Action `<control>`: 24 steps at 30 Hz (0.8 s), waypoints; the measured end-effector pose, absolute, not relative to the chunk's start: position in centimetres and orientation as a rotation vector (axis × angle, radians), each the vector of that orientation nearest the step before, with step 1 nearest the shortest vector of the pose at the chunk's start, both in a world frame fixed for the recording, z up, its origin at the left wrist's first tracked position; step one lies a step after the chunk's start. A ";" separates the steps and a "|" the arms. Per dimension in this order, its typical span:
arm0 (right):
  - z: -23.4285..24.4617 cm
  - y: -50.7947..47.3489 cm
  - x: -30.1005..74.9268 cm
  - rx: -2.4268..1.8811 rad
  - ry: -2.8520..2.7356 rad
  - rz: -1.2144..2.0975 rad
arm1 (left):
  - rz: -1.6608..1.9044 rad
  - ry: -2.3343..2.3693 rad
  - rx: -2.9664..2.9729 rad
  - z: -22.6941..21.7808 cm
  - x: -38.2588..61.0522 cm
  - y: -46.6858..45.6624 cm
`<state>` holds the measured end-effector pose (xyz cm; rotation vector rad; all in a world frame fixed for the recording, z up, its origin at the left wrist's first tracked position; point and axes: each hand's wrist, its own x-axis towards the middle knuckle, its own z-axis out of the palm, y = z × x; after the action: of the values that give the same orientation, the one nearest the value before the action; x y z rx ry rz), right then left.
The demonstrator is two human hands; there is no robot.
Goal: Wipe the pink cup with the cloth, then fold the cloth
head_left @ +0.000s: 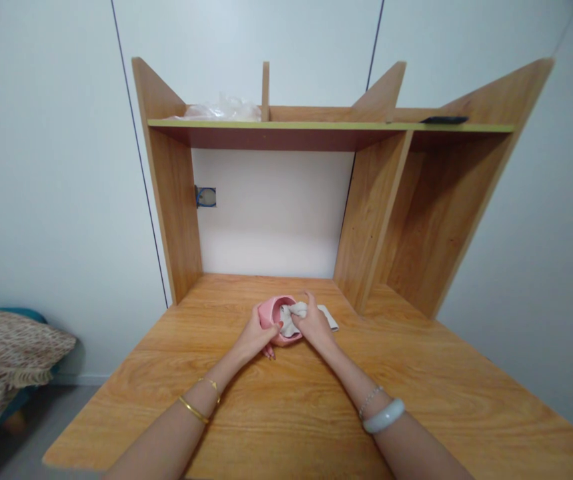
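Note:
Tilted on its side just above or on the desk, a pink pot-like container [269,312] has its round opening turned toward the right. My left hand [261,333] grips its lower left side, thumb at the rim and fingers underneath. A light grey cloth [289,321] is bunched in the opening, pinched by my right hand [312,321]. The cloth's loose end sticks out to the right beyond that hand. The container's inner bottom is hidden by the cloth.
The wooden desk [286,413] carries a shelf unit [366,220] at its back. A clear plastic bag [226,108] and a dark flat object [445,120] lie on the upper shelf. An open wall socket box [206,197] shows at left. A fringed blanket [11,347] covers furniture at far left.

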<state>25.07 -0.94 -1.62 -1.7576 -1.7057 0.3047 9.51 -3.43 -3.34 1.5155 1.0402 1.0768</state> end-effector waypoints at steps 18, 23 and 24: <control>-1.9 -0.9 24.9 -1.679 -1.673 0.279 | 1.053 1.086 1.409 -3.1 9.6 -3.3; -2.1 -0.6 24.9 -1.667 -1.680 0.281 | 1.072 1.083 1.407 -3.3 9.6 -3.2; -2.1 -0.5 24.9 -1.669 -1.686 0.280 | 1.077 1.081 1.408 -3.4 9.6 -3.0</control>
<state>24.94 -0.48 -2.11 -1.6691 -1.6863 0.2801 9.61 -3.05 -3.35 1.4084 1.0813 1.0765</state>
